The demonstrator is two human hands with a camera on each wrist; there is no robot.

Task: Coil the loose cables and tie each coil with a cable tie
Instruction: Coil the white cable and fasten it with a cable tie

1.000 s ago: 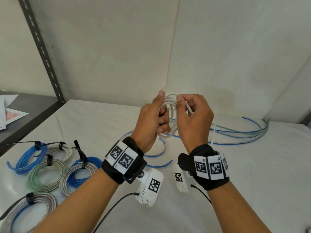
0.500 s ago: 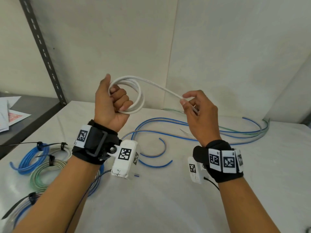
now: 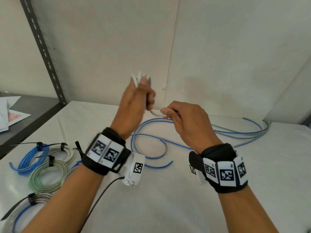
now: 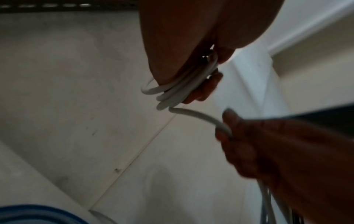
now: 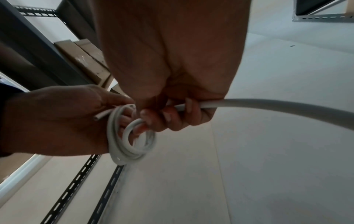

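Winding the white cable (image 3: 156,113) in mid-air

Your left hand (image 3: 133,105) is gripping the coil (image 5: 130,145) above the table (image 3: 168,199); your right hand (image 3: 186,121) is pinching the feed. Loosening either could let the loops spring open.

left hand (image 3: 133,105) motion-blurred, hides most of white coil (image 3: 139,78) | lowest tied coil (image 3: 25,207) cut by frame edge

The left hand (image 4: 191,50) grips a small coil of white cable (image 4: 178,89). One strand runs from the coil to the right hand (image 4: 268,151), which pinches it.
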